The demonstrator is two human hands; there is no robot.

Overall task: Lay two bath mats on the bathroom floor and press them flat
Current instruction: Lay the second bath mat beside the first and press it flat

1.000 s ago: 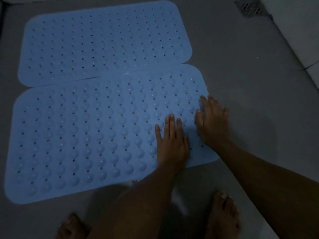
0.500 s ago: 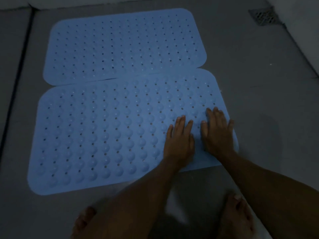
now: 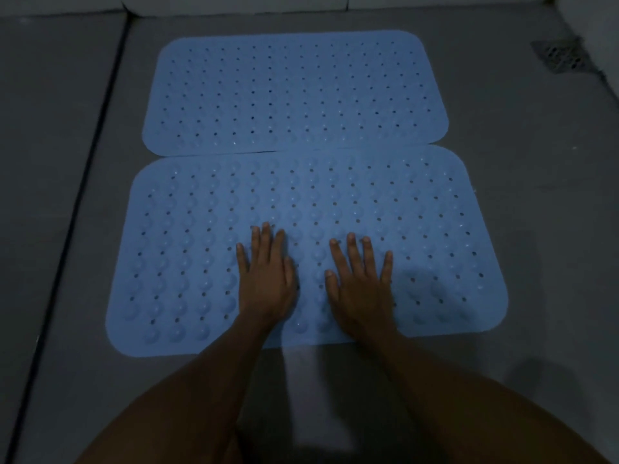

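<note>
Two blue rubber bath mats with rows of small holes and bumps lie flat on the grey floor, long edges touching. The far mat (image 3: 294, 92) sits behind the near mat (image 3: 187, 249). My left hand (image 3: 266, 279) lies palm down with straight fingers on the near mat, left of its middle. My right hand (image 3: 361, 286) lies palm down beside it, fingers spread, about a hand's width to the right. Both hands press on the near mat's front half.
The grey tiled floor (image 3: 536, 202) surrounds the mats. A dark grout line (image 3: 83, 182) runs along the left. A metal floor drain (image 3: 557, 56) sits at the far right corner near a pale wall. My forearms fill the bottom of the view.
Both hands have slid left along the near mat, from its right end to around its middle, and have spread apart. The view has shifted so the mats sit more centrally.
</note>
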